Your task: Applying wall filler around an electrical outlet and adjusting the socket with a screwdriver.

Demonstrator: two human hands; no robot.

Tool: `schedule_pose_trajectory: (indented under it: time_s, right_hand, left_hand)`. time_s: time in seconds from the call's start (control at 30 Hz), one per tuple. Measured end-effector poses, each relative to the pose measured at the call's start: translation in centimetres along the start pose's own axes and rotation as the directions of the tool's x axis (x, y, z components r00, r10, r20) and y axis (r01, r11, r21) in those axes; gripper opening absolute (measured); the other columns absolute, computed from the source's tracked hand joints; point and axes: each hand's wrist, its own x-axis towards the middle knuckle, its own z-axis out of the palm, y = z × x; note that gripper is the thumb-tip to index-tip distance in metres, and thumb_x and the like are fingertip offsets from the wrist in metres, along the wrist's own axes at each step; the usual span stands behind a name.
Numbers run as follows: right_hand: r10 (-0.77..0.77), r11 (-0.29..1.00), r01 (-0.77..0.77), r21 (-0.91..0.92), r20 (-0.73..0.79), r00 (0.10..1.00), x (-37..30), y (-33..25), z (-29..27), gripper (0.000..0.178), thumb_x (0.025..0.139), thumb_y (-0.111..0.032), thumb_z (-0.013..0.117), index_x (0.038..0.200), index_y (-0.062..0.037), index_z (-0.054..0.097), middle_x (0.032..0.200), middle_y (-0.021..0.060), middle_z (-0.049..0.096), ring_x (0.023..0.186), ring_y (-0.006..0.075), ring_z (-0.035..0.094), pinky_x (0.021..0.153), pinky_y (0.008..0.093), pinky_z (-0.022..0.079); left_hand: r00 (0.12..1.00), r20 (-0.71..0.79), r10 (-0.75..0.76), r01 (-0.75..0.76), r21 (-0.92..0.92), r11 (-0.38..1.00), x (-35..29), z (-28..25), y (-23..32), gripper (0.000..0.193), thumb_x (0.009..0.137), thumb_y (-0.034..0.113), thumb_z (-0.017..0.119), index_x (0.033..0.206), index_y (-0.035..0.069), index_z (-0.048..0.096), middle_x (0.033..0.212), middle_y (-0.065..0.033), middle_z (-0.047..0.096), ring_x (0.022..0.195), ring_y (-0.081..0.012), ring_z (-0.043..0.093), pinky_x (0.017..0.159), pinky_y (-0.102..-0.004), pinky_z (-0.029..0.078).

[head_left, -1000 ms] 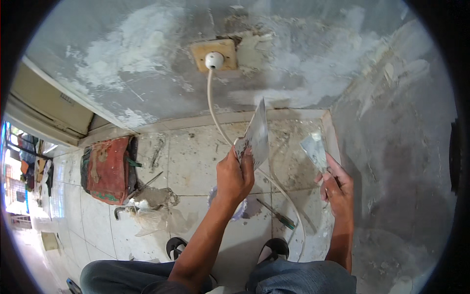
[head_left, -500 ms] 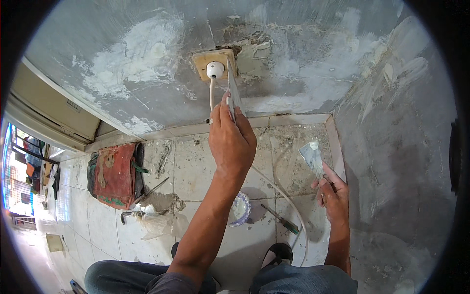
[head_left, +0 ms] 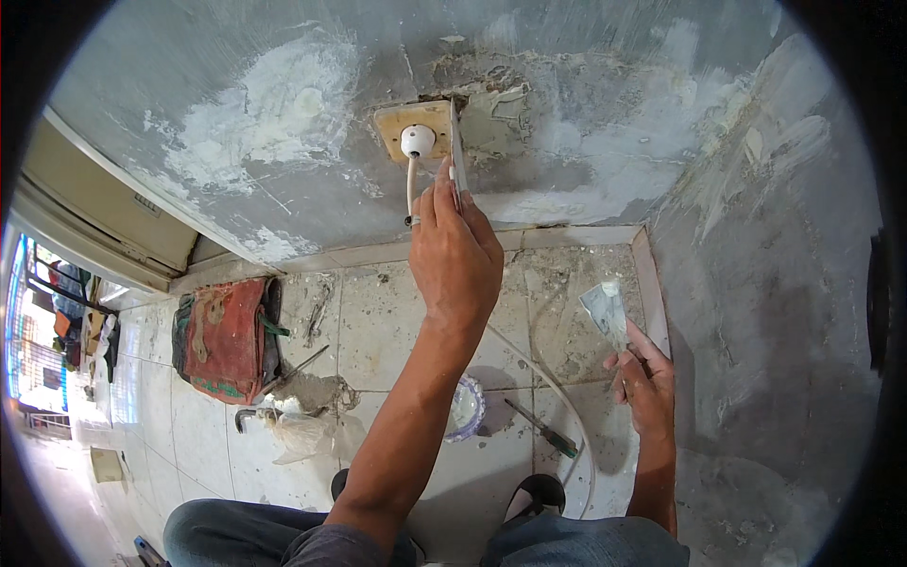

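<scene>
Now, your left hand [head_left: 458, 265]: high against the wall, fingers closed in a pinch, thumb on the right, gripping a flat scraper plate [head_left: 457, 142].
Scraper plate: stood almost edge-on to view, its upper end right at the right edge of the yellowed wall plate [head_left: 389, 123]; whether it touched, you couldn't tell from this angle.
Wall plate: sat slightly tilted, a white round fitting [head_left: 418, 141] in its middle and a ragged hole [head_left: 460, 99] by its upper right corner.
Cream cable [head_left: 411, 189]: dropped from that fitting, passed behind your left hand and curved over the tiles on the right.
Your right hand [head_left: 646, 386]: low by the right-hand wall, fingers curled shut around a putty knife [head_left: 605, 307].
Putty knife: pointed up and left over the floor, a dab of white putty [head_left: 610, 287] at its blade's tip.
Below your left forearm: a tub [head_left: 481, 408] with a scalloped purple rim, partly hidden, pale paste inside; just right of it lay a green-handled screwdriver [head_left: 543, 430].
Off left: a worn red bag [head_left: 227, 340] lay on the tiles, crumpled clear plastic [head_left: 307, 437] near it.
</scene>
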Motion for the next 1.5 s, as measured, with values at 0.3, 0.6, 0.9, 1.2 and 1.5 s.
schedule_pose_trajectory:
  time_s: [0.3,0.6,0.9,1.2,1.5]
  right_hand:
    - [-0.015,1.0,0.015,0.025,0.008,1.0,0.1,0.4,-0.2,0.048,0.091,-0.018,0.058,0.136,-0.0036,0.049,0.085,0.0055,0.063,0.051,0.0028,0.042,0.044,0.0186,0.036]
    - [0.002,0.997,-0.005,0.08,0.031,1.0,0.2,0.2,-0.1,0.053,0.091,-0.019,0.059,0.138,-0.0001,0.045,0.083,0.0061,0.062,0.051,0.0033,0.042,0.045,0.0184,0.036]
    - [-0.022,0.986,0.013,0.166,0.055,0.998,0.3,1.3,-0.3,0.054,0.091,-0.02,0.061,0.138,0.0,0.044,0.083,0.0073,0.062,0.052,0.0052,0.045,0.045,0.0191,0.037]
    - [-0.018,0.986,0.009,0.169,0.049,0.999,0.1,1.5,-0.3,0.053,0.091,-0.02,0.06,0.139,-0.0021,0.045,0.082,0.0071,0.062,0.052,0.005,0.045,0.045,0.0192,0.037]
    - [-0.002,0.988,-0.006,0.157,0.052,0.999,0.2,1.6,-0.3,0.052,0.092,-0.019,0.059,0.139,-0.0015,0.044,0.082,0.0067,0.062,0.052,0.0054,0.045,0.046,0.0197,0.037]
  left_hand:
    - [0.997,-0.025,0.07,-0.071,-0.016,0.997,0.0,0.4,-0.6,0.037,0.092,0.007,0.048,0.128,-0.003,0.047,0.096,-0.0202,0.059,0.084,-0.0355,0.057,0.069,-0.0426,0.049]
    - [0.993,0.118,0.021,-0.011,-0.083,0.996,-2.1,-1.3,-1.6,0.04,0.09,0.005,0.05,0.129,-0.004,0.047,0.093,-0.0212,0.059,0.083,-0.0372,0.057,0.069,-0.0442,0.048]
    - [0.996,0.033,0.088,-0.084,-0.106,0.991,-1.6,-0.7,-1.7,0.041,0.09,0.005,0.05,0.13,-0.003,0.046,0.096,-0.0211,0.06,0.084,-0.0361,0.059,0.069,-0.0429,0.049]
    - [0.992,-0.003,0.13,-0.13,-0.034,0.991,-0.1,0.1,-1.7,0.037,0.093,0.007,0.049,0.128,-0.005,0.048,0.094,-0.0225,0.063,0.086,-0.0361,0.06,0.068,-0.0428,0.051]
    - [1.0,0.02,0.01,-0.01,-0.024,1.0,-0.2,0.4,-0.7,0.04,0.093,0.008,0.05,0.13,-0.006,0.047,0.083,-0.0212,0.065,0.066,-0.0343,0.063,0.056,-0.0423,0.05]
